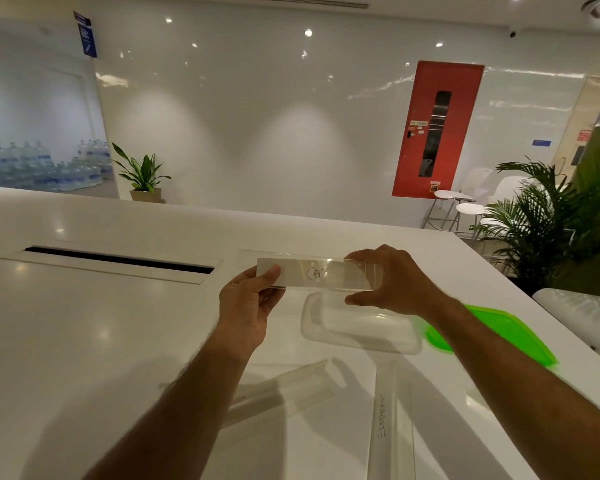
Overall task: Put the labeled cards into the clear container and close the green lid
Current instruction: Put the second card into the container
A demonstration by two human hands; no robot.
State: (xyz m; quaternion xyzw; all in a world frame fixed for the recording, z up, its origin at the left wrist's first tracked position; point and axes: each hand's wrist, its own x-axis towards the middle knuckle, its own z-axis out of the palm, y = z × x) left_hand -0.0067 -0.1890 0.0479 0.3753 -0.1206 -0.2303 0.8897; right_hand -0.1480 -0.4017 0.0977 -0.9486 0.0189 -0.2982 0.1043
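Fingers (269, 276) of both hands clamped on ends of clear "CAT" card (312, 274), raised above open clear container (357, 327). Green lid (506, 332) at container's 3 o'clock; "ELEPHANT" card (390, 420) at 6; another clear card (284, 389) at 7, all on white table (84, 323).

A clear card marked "CAT" (312, 275) held level above the open clear container (357, 327) — green lid (510, 332) lying just beside it.

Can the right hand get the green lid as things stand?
Probably not yet: the right hand and left hand both hold the CAT card. The green lid lies unobstructed beside the right forearm.
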